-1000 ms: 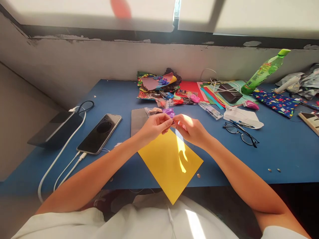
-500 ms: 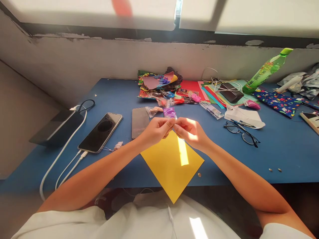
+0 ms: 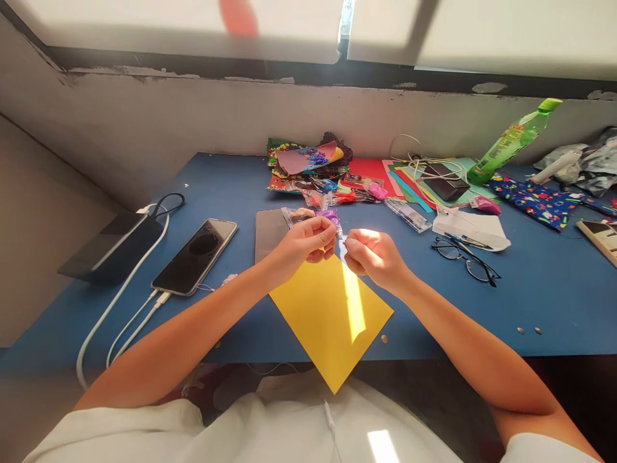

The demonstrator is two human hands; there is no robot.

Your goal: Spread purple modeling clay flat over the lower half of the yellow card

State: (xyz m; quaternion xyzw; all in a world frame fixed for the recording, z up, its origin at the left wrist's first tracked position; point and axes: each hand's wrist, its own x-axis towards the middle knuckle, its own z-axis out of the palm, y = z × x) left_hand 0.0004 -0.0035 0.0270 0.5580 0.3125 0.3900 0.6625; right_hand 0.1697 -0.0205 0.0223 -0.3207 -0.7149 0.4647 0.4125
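Note:
Above the far part of a yellow sheet of paper, my left hand and my right hand face each other, a small gap between them. Thumb and fingers of the left are pinched together; whatever they hold is too small to name. The fingers of the right are curled into a pinch too, and its content cannot be made out. Just behind the left hand lie a purple packet and a clear plastic bag. A dark flat phone-like slab is partly covered by the left hand.
To the left are a phone with white cables and a black stand-like object. Glasses, a white paper and a green bottle lie or lean at right. Coloured papers and craft packets are at the back.
My hands, touching at the fingertips before, have drawn a little apart. The right hand's fingers have curled in more. The yellow paper stays in place.

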